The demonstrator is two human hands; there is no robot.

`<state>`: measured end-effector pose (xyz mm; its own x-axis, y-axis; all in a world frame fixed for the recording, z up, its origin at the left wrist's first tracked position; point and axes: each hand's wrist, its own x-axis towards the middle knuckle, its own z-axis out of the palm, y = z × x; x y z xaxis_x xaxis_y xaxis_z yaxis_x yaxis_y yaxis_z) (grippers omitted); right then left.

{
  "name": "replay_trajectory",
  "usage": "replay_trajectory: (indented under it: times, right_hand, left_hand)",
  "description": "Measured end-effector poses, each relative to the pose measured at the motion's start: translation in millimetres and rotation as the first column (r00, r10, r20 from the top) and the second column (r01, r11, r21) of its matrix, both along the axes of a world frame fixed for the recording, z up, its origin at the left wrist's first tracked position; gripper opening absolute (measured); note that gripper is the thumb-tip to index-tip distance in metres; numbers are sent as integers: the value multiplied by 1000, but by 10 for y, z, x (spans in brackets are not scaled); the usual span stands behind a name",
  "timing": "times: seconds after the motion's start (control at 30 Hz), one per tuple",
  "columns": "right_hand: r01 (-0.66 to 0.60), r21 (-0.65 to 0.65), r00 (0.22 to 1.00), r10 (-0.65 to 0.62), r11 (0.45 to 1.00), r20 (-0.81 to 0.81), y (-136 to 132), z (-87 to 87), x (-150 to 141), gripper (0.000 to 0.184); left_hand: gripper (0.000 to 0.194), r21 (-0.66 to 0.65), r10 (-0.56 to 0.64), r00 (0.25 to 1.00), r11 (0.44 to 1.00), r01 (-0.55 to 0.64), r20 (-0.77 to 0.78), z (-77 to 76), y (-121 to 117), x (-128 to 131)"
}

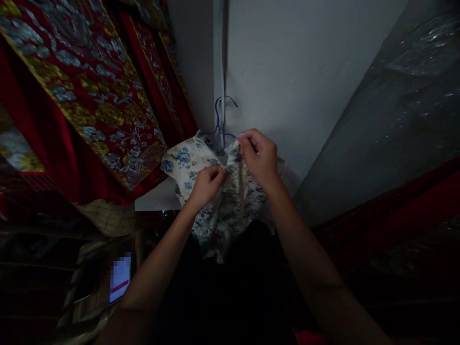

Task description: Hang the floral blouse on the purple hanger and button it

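A white garment with blue floral print (187,165) hangs from a thin purple hanger (217,122) in front of me. Its lower part is gathered and wrinkled and drapes toward my lap. My left hand (208,183) pinches the cloth near the middle of the neckline, thumb against fingers. Higher up and to the right, my right hand (259,155) is closed on the garment's edge close to the hanger's right arm. In the dim light I cannot make out any small fastening between my fingers.
Red cloth embroidered in gold and silver (108,112) hangs at the left. A pale wall (287,62) stands behind the hanger. Clear plastic sheeting (391,96) covers something at the right. A lit phone (120,278) lies at the lower left beside my left forearm.
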<state>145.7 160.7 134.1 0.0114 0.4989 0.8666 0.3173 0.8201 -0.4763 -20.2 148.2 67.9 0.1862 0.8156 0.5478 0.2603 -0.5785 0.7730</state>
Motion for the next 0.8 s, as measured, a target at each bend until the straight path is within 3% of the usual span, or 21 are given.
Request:
replay_trajectory:
  times: [0.13,0.2,0.27,0.4,0.43,0.5,0.57,0.67,0.73,0.8]
  right_hand:
    - [-11,46,964,23,999,-266,-76,60,273,26]
    - [-51,31,922,59,998,-384,-166,14,489,25]
    - [-144,-13,842,115,989,-528,-310,-115,697,23]
    - [-465,-91,538,200,880,-819,-622,-641,912,18]
    - [-517,-92,466,190,851,-864,-662,-817,915,18]
    - [-491,-101,352,91,865,-931,-669,-1187,871,15]
    - [-488,-171,278,-33,856,-960,-600,-1525,784,16]
    - [-550,-304,349,-117,778,-930,-482,-1858,614,19]
    - [-530,-398,445,-154,749,-882,-456,-1942,489,19]
    - [-432,-486,526,-225,760,-820,-473,-1946,353,35]
  left_hand:
    - [29,-64,-57,997,997,53,-53,-353,13,-4]
    - [25,-28,30,997,999,-28,76,-366,47,-9]
    - [30,26,154,947,985,-168,282,-261,170,-26]
    - [53,20,253,826,953,-304,503,74,664,-106]
    - [47,-3,269,811,950,-313,520,146,785,-135]
    - [27,-66,279,787,954,-293,550,243,945,-205]
    - [16,-132,253,761,967,-218,597,262,948,-297]
    - [22,-216,181,698,976,-39,693,92,662,-488]
    - [24,-284,182,626,956,67,758,-151,349,-638]
    - [20,-367,269,517,925,96,813,-451,27,-769]
